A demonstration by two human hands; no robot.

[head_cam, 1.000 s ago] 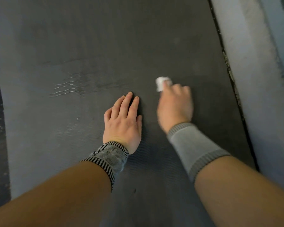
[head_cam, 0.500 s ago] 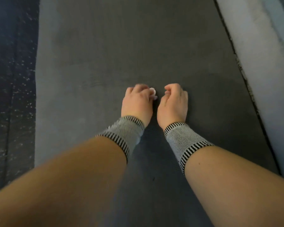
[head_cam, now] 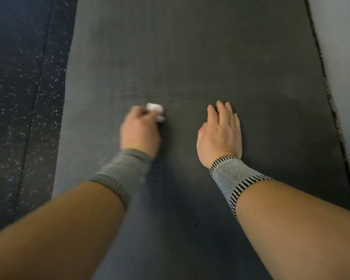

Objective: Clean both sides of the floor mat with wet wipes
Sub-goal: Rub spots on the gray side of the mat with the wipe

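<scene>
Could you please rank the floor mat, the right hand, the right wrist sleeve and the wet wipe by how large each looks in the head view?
1. floor mat
2. right hand and right wrist sleeve: these look alike, so I will not rank them
3. wet wipe, partly hidden under the left hand

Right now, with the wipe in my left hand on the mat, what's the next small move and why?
Probably sweep the left hand and its wadded wipe leftward toward the mat edge. The wipe sits near the middle, a strip of mat lies between it and the speckled floor, and the right hand lies flat, bracing the mat.
</scene>
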